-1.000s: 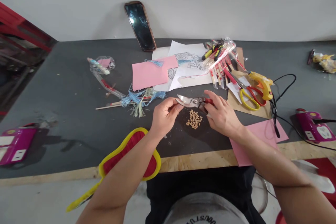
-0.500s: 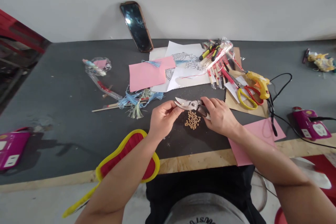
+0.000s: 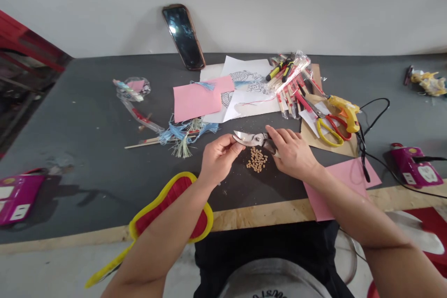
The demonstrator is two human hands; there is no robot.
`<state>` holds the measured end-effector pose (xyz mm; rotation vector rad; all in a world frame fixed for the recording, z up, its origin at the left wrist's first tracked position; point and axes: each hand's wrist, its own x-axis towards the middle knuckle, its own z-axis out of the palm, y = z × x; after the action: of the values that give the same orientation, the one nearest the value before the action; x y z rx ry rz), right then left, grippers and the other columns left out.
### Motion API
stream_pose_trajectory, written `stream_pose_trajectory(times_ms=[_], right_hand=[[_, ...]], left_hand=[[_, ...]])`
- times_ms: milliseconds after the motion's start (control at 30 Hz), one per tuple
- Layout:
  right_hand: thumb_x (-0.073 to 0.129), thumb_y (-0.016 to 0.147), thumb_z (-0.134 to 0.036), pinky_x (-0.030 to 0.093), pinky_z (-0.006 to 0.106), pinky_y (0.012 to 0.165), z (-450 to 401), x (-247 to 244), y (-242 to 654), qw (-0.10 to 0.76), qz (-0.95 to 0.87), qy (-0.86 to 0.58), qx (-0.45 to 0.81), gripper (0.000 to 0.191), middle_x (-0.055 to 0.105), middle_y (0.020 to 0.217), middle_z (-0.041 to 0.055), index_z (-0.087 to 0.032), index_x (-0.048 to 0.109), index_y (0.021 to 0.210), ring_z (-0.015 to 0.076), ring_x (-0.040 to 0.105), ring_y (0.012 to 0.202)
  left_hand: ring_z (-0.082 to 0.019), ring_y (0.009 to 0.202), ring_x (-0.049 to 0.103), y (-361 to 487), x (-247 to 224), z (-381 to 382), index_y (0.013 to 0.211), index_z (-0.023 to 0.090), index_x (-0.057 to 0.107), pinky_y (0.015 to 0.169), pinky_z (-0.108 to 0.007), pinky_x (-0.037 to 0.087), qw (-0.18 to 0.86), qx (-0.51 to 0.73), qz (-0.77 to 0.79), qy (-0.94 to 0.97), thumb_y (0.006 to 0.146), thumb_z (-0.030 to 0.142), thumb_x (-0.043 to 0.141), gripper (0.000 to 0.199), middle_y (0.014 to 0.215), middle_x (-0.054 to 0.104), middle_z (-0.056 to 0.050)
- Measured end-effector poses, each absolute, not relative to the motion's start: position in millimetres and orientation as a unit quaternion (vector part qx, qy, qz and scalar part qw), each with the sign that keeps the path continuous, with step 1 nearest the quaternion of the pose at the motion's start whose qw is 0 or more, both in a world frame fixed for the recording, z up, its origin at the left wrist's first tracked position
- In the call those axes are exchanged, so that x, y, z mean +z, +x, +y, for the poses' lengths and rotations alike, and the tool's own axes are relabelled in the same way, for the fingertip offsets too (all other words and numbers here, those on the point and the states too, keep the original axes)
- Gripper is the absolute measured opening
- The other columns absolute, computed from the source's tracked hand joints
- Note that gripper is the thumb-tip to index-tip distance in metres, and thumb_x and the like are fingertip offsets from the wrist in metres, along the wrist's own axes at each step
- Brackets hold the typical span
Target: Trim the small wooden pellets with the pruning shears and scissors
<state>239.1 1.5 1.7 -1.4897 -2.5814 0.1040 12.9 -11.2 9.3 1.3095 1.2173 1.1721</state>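
My right hand [image 3: 294, 152] is wrapped round the handles of metal pruning shears [image 3: 257, 139], whose blades point left. At the blade tips, the fingers of my left hand [image 3: 220, 156] are pinched together; whatever lies between them is too small and hidden to name. Under the shears lies a small heap of short tan pieces [image 3: 257, 160] on the dark tabletop [image 3: 146, 177]. Left of my left hand are blue and pale green tassels [image 3: 181, 135] with thin sticks. A red fan-shaped piece with yellow fuzzy trim [image 3: 206, 226] is partly covered by my left forearm.
A phone [image 3: 184, 37] leans on the wall. Pink paper [image 3: 197, 101] and printed sheets [image 3: 240, 102] lie behind my hands. To the right are scissors [image 3: 331, 128], a yellow glue gun [image 3: 345, 111] with a cable, packaged sticks [image 3: 289, 79] and a purple power box [image 3: 414, 165]. Another purple box [image 3: 21, 198] stands left.
My right hand's thumb side has risen slightly on the shears' handles. The whole view has shifted a little; the left hand keeps its pinch by the blades.
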Motion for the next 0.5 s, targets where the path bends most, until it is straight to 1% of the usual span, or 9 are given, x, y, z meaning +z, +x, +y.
stream_pose_trajectory(times_ms=[133, 300, 400, 500], right_hand=[[0.054, 0.085, -0.023, 0.046, 0.042, 0.084, 2.6, 1.9, 242.1, 0.082, -0.873, -0.478, 0.045, 0.072, 0.064, 0.132, 0.0167, -0.013, 0.036, 0.154, 0.0312, 0.059, 0.109], [0.055, 0.084, -0.021, 0.048, 0.044, 0.086, 2.9, 1.0, 244.2, 0.093, -0.879, -0.465, 0.055, 0.074, 0.064, 0.133, 0.0161, -0.012, 0.036, 0.154, 0.0316, 0.059, 0.111], [0.055, 0.081, -0.017, 0.05, 0.043, 0.087, 3.4, -2.3, 244.4, 0.109, -0.875, -0.468, 0.059, 0.075, 0.064, 0.13, 0.0168, -0.011, 0.035, 0.154, 0.0311, 0.061, 0.108], [0.055, 0.083, -0.019, 0.052, 0.042, 0.088, 3.7, -5.3, 244.0, 0.132, -0.873, -0.465, 0.068, 0.069, 0.067, 0.122, 0.0173, -0.009, 0.039, 0.149, 0.0303, 0.063, 0.105]], left_hand=[[-0.012, 0.053, 0.044, 9.7, 2.4, -10.2, 0.074, 0.02, 0.074, 0.05, -0.026, 0.033, 0.489, 0.469, 0.491, 0.548, 0.088, 0.037, 0.071, 0.022, 0.062, 0.062, -0.001], [-0.012, 0.057, 0.049, 3.4, -9.0, -7.4, 0.076, 0.019, 0.074, 0.054, -0.026, 0.038, 0.511, 0.46, 0.464, 0.558, 0.092, 0.04, 0.068, 0.027, 0.066, 0.065, -0.002], [-0.012, 0.059, 0.05, 1.6, -10.4, -6.7, 0.078, 0.02, 0.075, 0.055, -0.025, 0.038, 0.513, 0.457, 0.464, 0.558, 0.092, 0.04, 0.069, 0.026, 0.067, 0.065, -0.002], [-0.012, 0.059, 0.051, 0.7, -11.4, -6.6, 0.078, 0.02, 0.074, 0.056, -0.025, 0.038, 0.512, 0.456, 0.469, 0.557, 0.093, 0.041, 0.068, 0.026, 0.067, 0.065, -0.002]])
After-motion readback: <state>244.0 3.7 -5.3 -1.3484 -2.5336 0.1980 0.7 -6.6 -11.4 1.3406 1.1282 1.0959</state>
